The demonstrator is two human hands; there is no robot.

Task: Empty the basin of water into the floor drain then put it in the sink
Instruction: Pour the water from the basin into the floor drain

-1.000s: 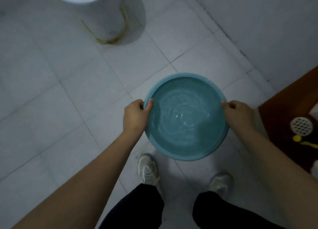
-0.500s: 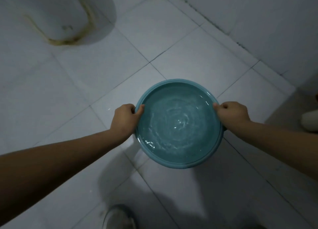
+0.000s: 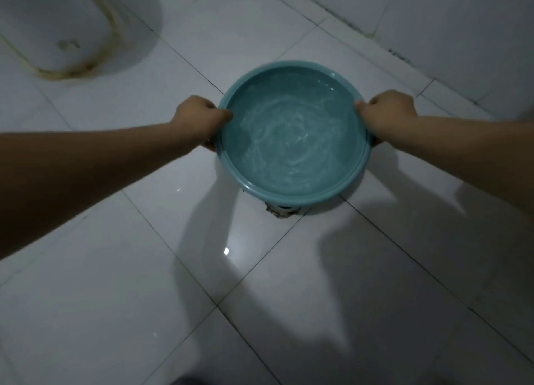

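You hold a round teal basin (image 3: 294, 193) out in front of you, above a white tiled floor (image 3: 115, 298). Your left hand (image 3: 199, 118) is closed around the basin's left rim, thumb lying over the lip. Your right hand (image 3: 387, 110) is closed around the right rim in the same way. Both bare forearms reach in from the lower edges of the view.

The basin sits roughly level and holds water (image 3: 291, 136), its surface rippled and catching faint streaks of light. Just under the near edge of the basin, where four floor tiles meet, a small dark floor drain (image 3: 280, 211) shows, partly hidden by the basin.

At the upper left stands the white base of a toilet (image 3: 55, 23), with a yellowish seam where it meets the floor. A white wall (image 3: 448, 14) runs across the upper right. Soft shadows of your arms and the basin fall on the glossy tiles below.
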